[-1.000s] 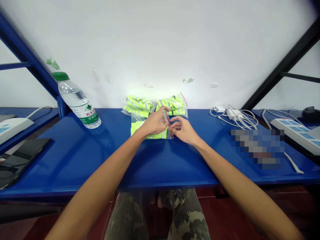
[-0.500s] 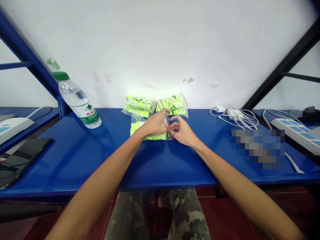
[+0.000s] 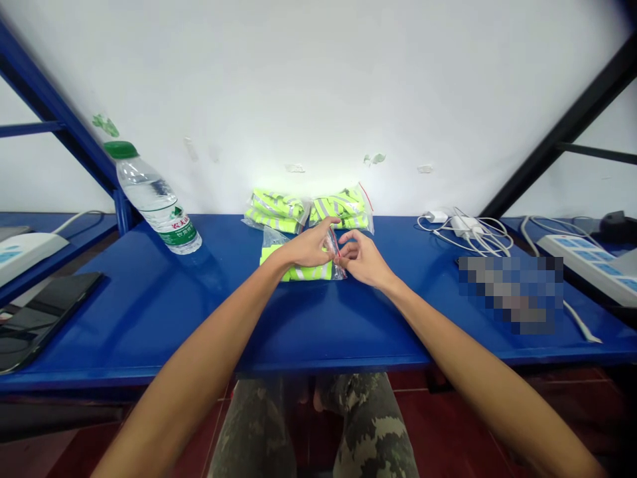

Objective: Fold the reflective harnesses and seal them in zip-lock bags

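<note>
Both my hands are over a clear zip bag point(image 3: 301, 269) holding a folded neon-yellow reflective vest, which lies flat on the blue metal table point(image 3: 229, 312). My left hand point(image 3: 308, 247) pinches the bag's upper edge. My right hand point(image 3: 362, 259) is curled, with its fingertips at the bag's red-lined zip seal point(image 3: 335, 251). Behind them, two more bagged reflective vests point(image 3: 276, 211) point(image 3: 343, 208) lie side by side against the wall. My hands hide part of the front bag's top.
A water bottle with a green cap point(image 3: 158, 202) stands at the table's left. White charger cables point(image 3: 465, 229) lie at the right beside a pixelated patch point(image 3: 512, 294). Further right is a white power strip point(image 3: 580, 265); a dark tablet point(image 3: 44, 318) lies at lower left.
My fingers have shifted slightly along the bag's red-lined seal, and the seal's edge has moved a little. The bags behind and the bottle stay in place.
</note>
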Action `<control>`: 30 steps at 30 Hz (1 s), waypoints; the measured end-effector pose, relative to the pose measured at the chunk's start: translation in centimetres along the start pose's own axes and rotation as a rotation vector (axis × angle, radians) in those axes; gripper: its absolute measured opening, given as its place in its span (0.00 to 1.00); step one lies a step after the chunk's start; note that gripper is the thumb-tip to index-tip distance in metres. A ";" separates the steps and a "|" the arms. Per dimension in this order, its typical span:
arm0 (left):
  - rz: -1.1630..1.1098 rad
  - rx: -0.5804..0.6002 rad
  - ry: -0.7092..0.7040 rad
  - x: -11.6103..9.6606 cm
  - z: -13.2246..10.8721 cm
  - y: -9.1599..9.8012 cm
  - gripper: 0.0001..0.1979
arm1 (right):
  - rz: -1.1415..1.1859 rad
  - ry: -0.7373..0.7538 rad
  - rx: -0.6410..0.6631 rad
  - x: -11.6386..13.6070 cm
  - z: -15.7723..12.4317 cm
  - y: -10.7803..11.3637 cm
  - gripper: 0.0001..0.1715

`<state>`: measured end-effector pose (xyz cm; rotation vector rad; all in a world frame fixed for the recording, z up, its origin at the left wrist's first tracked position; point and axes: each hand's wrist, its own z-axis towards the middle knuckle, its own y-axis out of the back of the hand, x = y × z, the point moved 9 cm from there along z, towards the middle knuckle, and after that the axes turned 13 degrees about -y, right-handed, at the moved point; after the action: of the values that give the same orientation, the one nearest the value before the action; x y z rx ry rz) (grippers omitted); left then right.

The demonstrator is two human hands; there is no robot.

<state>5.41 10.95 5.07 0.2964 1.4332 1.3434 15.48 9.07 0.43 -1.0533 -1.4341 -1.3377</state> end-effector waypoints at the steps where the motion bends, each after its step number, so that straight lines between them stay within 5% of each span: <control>1: -0.013 -0.013 0.009 0.2 0.0 0.1 0.41 | 0.017 -0.002 0.002 0.0 0.0 0.0 0.23; 12: 0.064 -0.158 0.038 0.5 0.2 0.6 0.33 | -0.032 -0.006 0.117 -0.2 -0.1 -0.5 0.23; 17: 0.087 -0.095 0.045 0.8 0.2 0.2 0.36 | -0.062 -0.010 0.095 -0.8 0.1 -0.4 0.21; 24: 0.036 -0.186 0.067 1.0 0.1 1.2 0.34 | -0.174 0.093 0.244 0.0 -0.4 -1.3 0.20; 30: -0.060 -0.275 0.098 0.6 -0.1 2.0 0.32 | -0.185 0.152 0.176 0.7 -0.5 -0.7 0.19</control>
<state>4.15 12.00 6.37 0.0074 1.3064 1.5014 14.66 8.55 0.96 -0.7034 -1.5315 -1.3615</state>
